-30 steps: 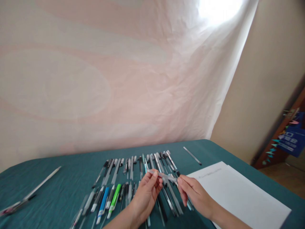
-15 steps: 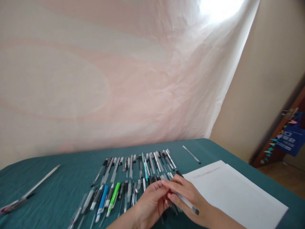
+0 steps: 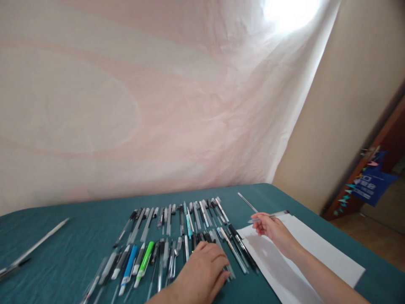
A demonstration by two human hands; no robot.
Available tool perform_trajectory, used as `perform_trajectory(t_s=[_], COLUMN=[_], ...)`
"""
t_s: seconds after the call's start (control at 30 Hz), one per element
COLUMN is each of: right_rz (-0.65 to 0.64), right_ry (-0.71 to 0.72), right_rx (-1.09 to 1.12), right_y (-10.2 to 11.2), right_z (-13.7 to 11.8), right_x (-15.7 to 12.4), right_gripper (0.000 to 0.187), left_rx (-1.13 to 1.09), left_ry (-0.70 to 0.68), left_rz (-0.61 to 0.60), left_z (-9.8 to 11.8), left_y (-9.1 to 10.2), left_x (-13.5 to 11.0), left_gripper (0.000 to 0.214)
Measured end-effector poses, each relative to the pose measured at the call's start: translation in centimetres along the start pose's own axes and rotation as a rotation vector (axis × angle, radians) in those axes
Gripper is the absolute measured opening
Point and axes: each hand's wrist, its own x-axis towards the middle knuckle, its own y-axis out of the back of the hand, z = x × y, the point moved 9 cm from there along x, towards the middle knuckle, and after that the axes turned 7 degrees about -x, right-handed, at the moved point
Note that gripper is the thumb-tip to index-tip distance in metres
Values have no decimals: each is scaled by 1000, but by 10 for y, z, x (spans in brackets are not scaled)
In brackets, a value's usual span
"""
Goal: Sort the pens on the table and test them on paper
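Observation:
My right hand [image 3: 271,228] is closed on a clear pen [image 3: 268,217], held level above the far edge of a white sheet of paper [image 3: 319,253]. Palm down, my left hand [image 3: 202,270] rests on the near end of a row of several pens [image 3: 177,236] laid side by side on the teal tablecloth [image 3: 79,240]; its fingers are bent over the pens, and whether they hold one is hidden. Among the pens are a green marker [image 3: 143,264] and a blue one [image 3: 128,268].
A single clear pen [image 3: 247,202] lies apart at the back right of the table. A long white pen [image 3: 38,244] and a dark-tipped one [image 3: 12,267] lie at the far left. A pale draped sheet [image 3: 158,105] hangs behind the table. A doorway [image 3: 373,177] stands at right.
My right hand has carried the clear pen away from the left hand, up and to the right over the paper. My left hand has dropped flat onto the pens.

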Motion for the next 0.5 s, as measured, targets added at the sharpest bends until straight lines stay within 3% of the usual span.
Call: perform_trajectory(t_s=[0.2, 0.5], right_rz=[50, 102], right_ry=[152, 213], right_rx=[-376, -528], right_y=[9, 8], right_z=[3, 12], right_x=[-5, -3], right_gripper=[15, 17], left_rx=[165, 191], left_ry=[-91, -124], left_rz=[-10, -31], left_z=[3, 3], left_y=[-7, -15], left_x=[1, 0], left_gripper=[21, 20])
